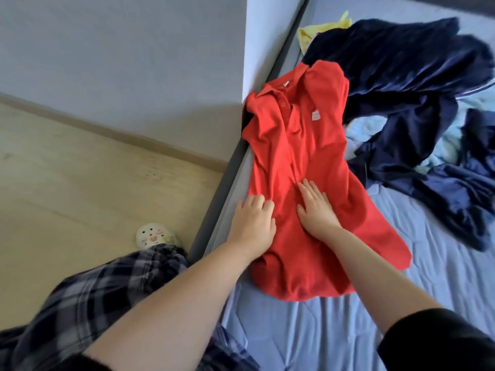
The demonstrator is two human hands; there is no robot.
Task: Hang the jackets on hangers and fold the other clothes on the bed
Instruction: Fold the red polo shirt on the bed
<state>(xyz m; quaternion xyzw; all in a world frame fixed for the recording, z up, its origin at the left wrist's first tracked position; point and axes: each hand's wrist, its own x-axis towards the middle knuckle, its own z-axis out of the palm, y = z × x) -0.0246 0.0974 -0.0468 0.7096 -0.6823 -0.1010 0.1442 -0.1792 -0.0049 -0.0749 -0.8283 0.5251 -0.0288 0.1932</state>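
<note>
Red polo (308, 145) under right hand (316, 210), left hand (253, 223) gripping edge

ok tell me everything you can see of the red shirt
The red polo shirt looks like soft knit cotton, with a folded collar, a buttoned placket and a small pale patch on the chest. It lies front up and wrinkled along the edge of the bed, collar away from the person. The left hand grips fabric at its side by the bed edge; the right hand presses flat on its middle. Its far shoulder touches the dark blue clothes.
</note>
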